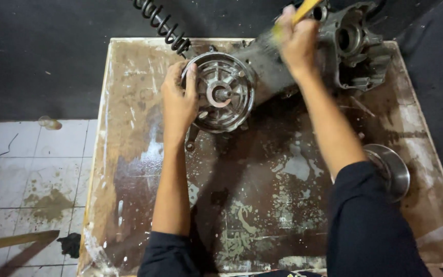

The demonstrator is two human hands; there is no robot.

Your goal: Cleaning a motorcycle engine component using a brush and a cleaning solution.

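A grey metal engine casing [303, 61] is laid across the upper middle of the frame, on a worn, wet wooden desk [129, 128]. At its left end a round ribbed metal drum [221, 92] with a central hub is seen, just above the centre of the picture. The left hand [179, 100] is placed on the drum's left rim, its fingers [192, 77] curled over the edge and closed on it. The right hand [298, 38] is raised at the top of the frame, over the casing, with the fingers wrapped tightly around the yellow handle of a brush [296, 15]; the brush is blurred, so its bristles cannot be made out clearly. Both arms are covered from the elbow by dark sleeves.

A black coil spring [162, 23] is seen at the upper left of the casing, running off the top edge. A shiny round metal disc [393, 166] is resting on the desk at the right, partly hidden by the right sleeve. White tiled floor [26, 169] with dirty patches is shown at the lower left, beside the desk.
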